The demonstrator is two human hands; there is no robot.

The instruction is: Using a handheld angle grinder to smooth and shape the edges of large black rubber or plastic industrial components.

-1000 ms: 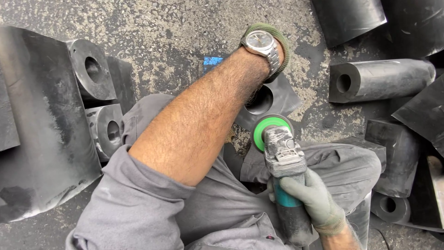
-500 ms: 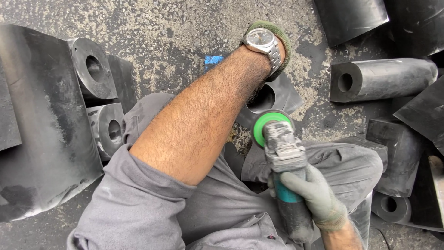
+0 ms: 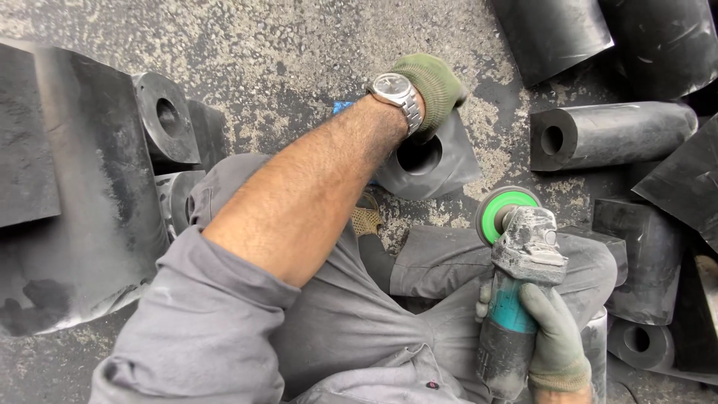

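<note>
- On the gritty concrete floor (image 3: 284, 52): lying scattered all around, many black blocks and tubes, among them a big slab at the far left (image 3: 67, 194), a long tube at the right (image 3: 613, 135) and a short ring at the lower right (image 3: 636, 340); none visibly ground bright, so judging most of the pile as waiting.
- Near the middle: resting tilted on the ground, bore up, the block with the round hole (image 3: 430, 161).
- Over that block: pressing down on its top edge, the gloved left hand (image 3: 434, 86), fingers curled against it, a watch at the wrist.
- Beside the right knee: gripping the grinder (image 3: 520, 284) by its teal body, the gloved right hand (image 3: 550, 337), closed tight.
- At the grinder's tip: hanging just beside the block, apart from it, the green disc (image 3: 501, 213); grinding on this piece judged not yet under way.
</note>
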